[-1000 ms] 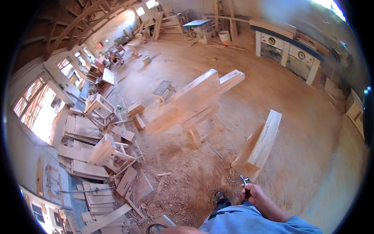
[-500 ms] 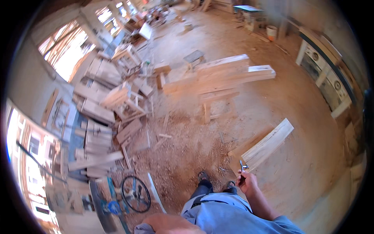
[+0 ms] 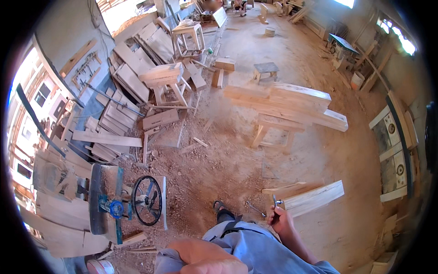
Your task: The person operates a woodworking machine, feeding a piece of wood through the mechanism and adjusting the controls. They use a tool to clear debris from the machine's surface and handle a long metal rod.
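Observation:
My right hand [image 3: 281, 222] is closed around a small metal tool [image 3: 277, 201], whose bright head sticks up past the fingers; its exact kind is hard to make out. In view, the tool overlaps the near end of a thick pale timber beam [image 3: 315, 199] lying low on my right. I cannot tell if they touch. Only the bent left arm [image 3: 203, 256] shows at the lower edge; its hand is out of sight. A thin bent metal rod [image 3: 256, 209] lies on the floor by my foot.
To my left stands a machine with a black handwheel [image 3: 147, 201]. Ahead, heavy timbers [image 3: 287, 102] rest on a low wooden trestle [image 3: 279, 123]. Boards [image 3: 132, 82] lean along the left wall, near a wooden stool [image 3: 166, 75]. Wood chips cover the floor. A framed bench [image 3: 392, 150] stands right.
My view has swung, so the trestle and leaning boards sit farther right and the far room shows more. The right hand still grips the metal tool, now nearer the beam's lower left end.

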